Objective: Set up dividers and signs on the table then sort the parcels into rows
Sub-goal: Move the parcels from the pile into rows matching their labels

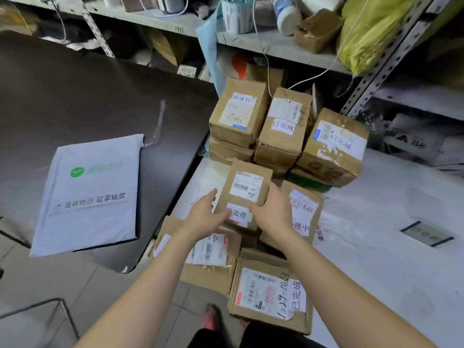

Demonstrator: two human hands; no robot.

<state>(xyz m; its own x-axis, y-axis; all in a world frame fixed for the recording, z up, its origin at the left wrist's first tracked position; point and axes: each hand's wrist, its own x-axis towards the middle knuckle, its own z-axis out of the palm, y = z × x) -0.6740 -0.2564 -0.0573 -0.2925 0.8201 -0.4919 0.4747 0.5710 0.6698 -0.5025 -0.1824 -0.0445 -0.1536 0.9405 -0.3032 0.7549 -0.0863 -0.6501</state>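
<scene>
A small brown cardboard parcel (pixel 247 188) with a barcode label and a handwritten white sticker sits tilted on top of a heap of parcels. My left hand (pixel 204 216) grips its lower left corner, thumb on the sticker. My right hand (pixel 272 209) holds its right edge, fingers wrapped round the side. Behind it stand three taped parcels (pixel 283 126) with handwritten stickers. Nearer to me lie a wide parcel (pixel 211 257) and a scribbled-on parcel (pixel 271 292). One more parcel (pixel 305 212) lies to the right of the held one.
A grey padded mailer (pixel 88 192) lies on the dark table (pixel 75 101) at left. The white surface (pixel 376 247) at right carries a small framed sign (pixel 426 233). Cluttered metal shelving (pixel 276 46) fills the back. A metal chair frame (pixel 57 307) stands at lower left.
</scene>
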